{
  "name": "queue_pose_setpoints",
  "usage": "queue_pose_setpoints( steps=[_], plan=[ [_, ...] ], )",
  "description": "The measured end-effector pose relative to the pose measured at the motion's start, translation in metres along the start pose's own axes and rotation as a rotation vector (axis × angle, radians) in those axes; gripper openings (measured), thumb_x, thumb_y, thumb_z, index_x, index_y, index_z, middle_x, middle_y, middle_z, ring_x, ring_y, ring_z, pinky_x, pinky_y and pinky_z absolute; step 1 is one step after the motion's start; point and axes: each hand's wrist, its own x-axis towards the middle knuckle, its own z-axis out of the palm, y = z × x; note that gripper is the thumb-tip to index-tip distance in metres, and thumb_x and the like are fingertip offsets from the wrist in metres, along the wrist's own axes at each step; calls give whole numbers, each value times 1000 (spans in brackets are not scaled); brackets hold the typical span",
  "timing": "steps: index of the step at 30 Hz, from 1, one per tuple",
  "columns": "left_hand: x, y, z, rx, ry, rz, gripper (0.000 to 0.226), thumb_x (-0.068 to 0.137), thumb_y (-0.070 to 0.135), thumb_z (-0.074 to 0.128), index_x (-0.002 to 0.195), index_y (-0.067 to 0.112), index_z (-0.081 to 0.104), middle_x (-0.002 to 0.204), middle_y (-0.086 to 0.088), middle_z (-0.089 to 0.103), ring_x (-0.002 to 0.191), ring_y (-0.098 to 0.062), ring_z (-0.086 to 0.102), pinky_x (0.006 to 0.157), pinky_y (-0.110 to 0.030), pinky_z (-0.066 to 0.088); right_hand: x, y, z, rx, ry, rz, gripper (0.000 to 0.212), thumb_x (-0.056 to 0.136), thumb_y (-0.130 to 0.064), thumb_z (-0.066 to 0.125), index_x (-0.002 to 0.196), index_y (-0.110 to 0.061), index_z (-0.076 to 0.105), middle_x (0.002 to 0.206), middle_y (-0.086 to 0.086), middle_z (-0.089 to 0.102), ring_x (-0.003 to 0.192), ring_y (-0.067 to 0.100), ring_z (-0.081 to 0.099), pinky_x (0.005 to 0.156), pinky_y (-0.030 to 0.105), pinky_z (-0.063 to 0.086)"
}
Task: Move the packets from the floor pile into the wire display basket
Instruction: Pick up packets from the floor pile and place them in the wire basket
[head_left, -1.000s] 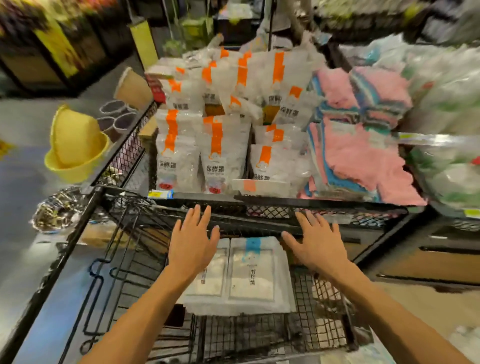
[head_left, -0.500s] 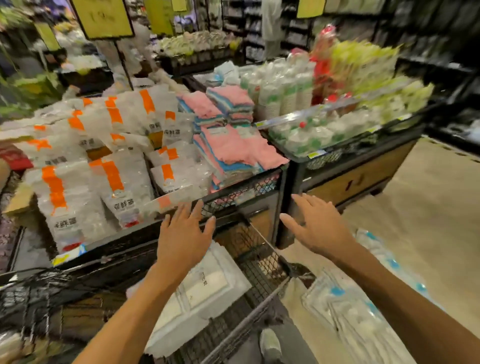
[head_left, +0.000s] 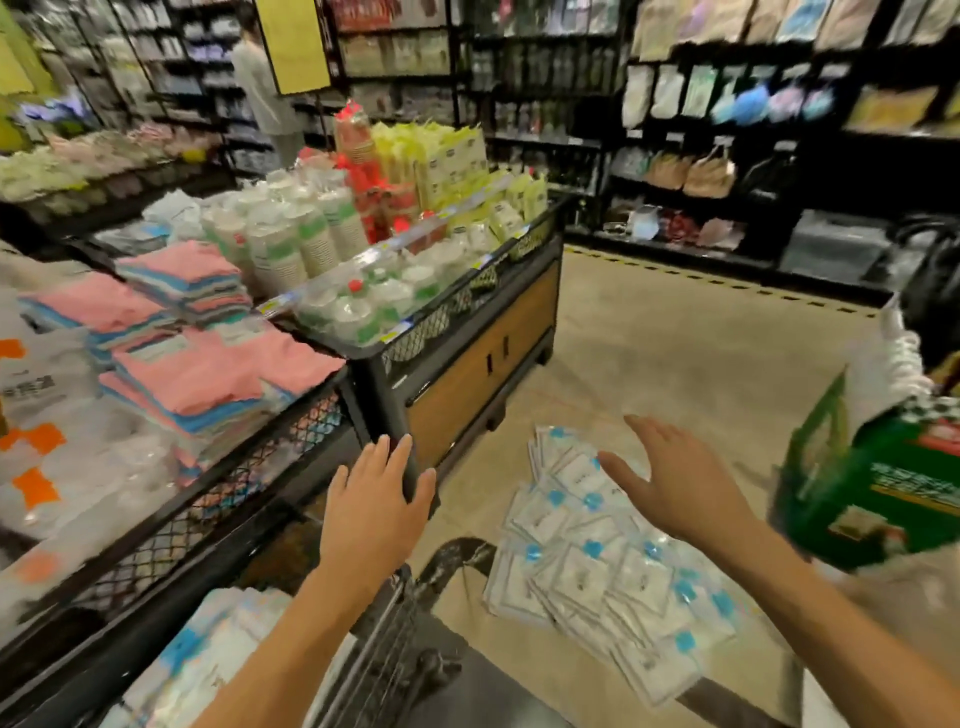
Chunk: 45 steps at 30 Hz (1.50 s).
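Note:
A pile of clear packets with white labels and blue dots (head_left: 608, 566) lies fanned out on the beige floor at lower right. My right hand (head_left: 670, 483) hovers above the pile with fingers spread and holds nothing. My left hand (head_left: 376, 506) is stretched out flat over the corner of the black display stand, also holding nothing. At the bottom left, the wire display basket (head_left: 384, 639) shows part of its rim, with several of the same packets (head_left: 208, 660) stacked inside.
A black mesh display stand (head_left: 249, 467) with pink and blue cloths stands left. Behind it a wood-panelled stand (head_left: 483, 353) carries cups. A green carton (head_left: 883, 499) sits on the floor at right. Dark shelves line the back, where a person stands.
The view has swung right from the basket to the floor pile. Both hands moved right with it; my right hand is now above the packets on the floor.

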Motion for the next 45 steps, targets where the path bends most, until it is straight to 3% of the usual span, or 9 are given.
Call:
queue_pose_setpoints(
  steps=[4,17,23,32,35,37,40,43,45],
  plan=[
    [35,60,28,21,-22,63,65,105,58,28,163,29,17,170,4,17,157,-16,14,127,-45,15,10,65,-1,15,11,92,79,98,-73,31,161,-25,28,165,-2,35,151,23,33,123,41,26],
    [112,213,116,-3,-143,257,62,105,50,35,161,25,24,167,1,26,155,-17,21,126,-44,17,30,232,1,-16,-11,363,80,98,-74,29,161,-26,27,165,-1,35,152,24,32,124,45,22],
    [162,230,155,26,-246,329,55,105,45,41,155,21,34,156,0,43,142,-19,42,118,-39,29,51,261,26,35,-96,510,81,98,-76,28,163,-27,21,169,0,27,154,25,26,127,48,19],
    [280,229,230,50,-343,431,66,105,55,30,162,25,18,169,0,22,155,-21,19,126,-43,15,116,262,57,35,-57,652,84,98,-73,36,164,-25,18,169,-3,25,154,20,26,125,39,20],
    [314,222,263,50,-392,472,66,100,61,18,159,31,23,164,1,31,150,-22,29,123,-47,27,142,266,74,33,-75,676,86,97,-74,37,164,-24,17,169,-2,28,154,21,28,125,40,24],
    [327,217,286,62,-421,469,71,97,63,12,158,31,25,163,0,33,148,-25,33,120,-49,31,158,272,91,27,-99,697,87,96,-74,37,164,-24,17,169,-1,27,154,22,27,126,41,23],
    [342,213,322,110,-455,447,83,92,64,4,162,24,23,168,-4,24,154,-24,24,124,-48,23,181,287,124,53,-131,720,88,95,-75,40,164,-25,17,169,-1,28,154,23,28,126,43,25],
    [356,206,368,163,-466,461,78,95,57,16,155,15,40,161,-11,39,145,-30,42,116,-55,38,205,310,171,62,-170,724,91,95,-73,45,165,-23,12,168,0,28,154,23,27,125,42,25],
    [366,198,410,186,-464,471,76,97,57,18,155,13,40,161,-12,39,146,-30,41,117,-55,35,219,331,210,63,-195,724,94,95,-73,46,165,-22,10,169,1,25,155,25,24,127,43,24]
  ],
)
